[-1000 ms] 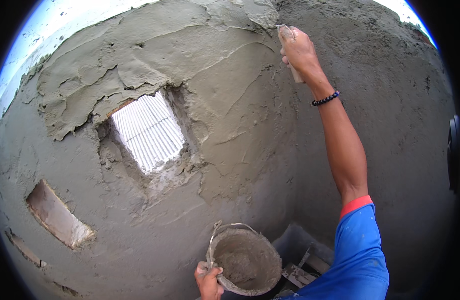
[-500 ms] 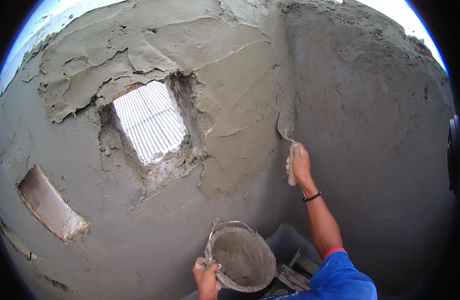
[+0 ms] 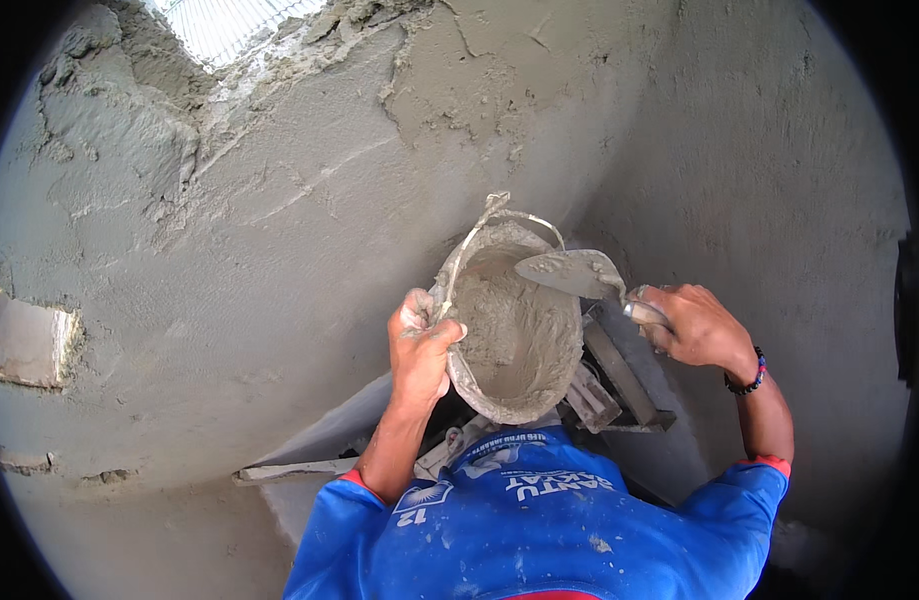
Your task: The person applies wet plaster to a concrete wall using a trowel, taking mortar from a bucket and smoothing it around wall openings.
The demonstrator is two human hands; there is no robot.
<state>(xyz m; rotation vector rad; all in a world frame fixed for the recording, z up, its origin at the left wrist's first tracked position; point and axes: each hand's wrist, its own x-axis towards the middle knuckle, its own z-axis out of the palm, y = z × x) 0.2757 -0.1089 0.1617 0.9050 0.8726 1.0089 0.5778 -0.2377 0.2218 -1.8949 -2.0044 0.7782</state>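
Note:
My left hand (image 3: pixel 419 345) grips the left rim of a mortar-caked bucket (image 3: pixel 462 385), thumb over the edge. Wet grey mortar (image 3: pixel 514 330) lies inside the bucket, and its thin handle (image 3: pixel 469 237) stands up at the far side. In my right hand (image 3: pixel 691 325), fingers wrapped round the grip, is a pointed trowel (image 3: pixel 574 272). Its blade, smeared with mortar, reaches over the bucket's right far rim, with the tip above the opening.
Wet plaster covers the wall ahead (image 3: pixel 269 220) and the wall on the right (image 3: pixel 769 150), meeting in a corner. A window opening (image 3: pixel 229 25) and a smaller recess (image 3: pixel 24 340) break the wall. Dirty metal pieces (image 3: pixel 619 375) and a board (image 3: pixel 299 470) lie below the bucket.
My right hand has brought the trowel down from the wall corner to the bucket. The bucket now sits higher in view, still held by my left hand, and the view has tilted downward.

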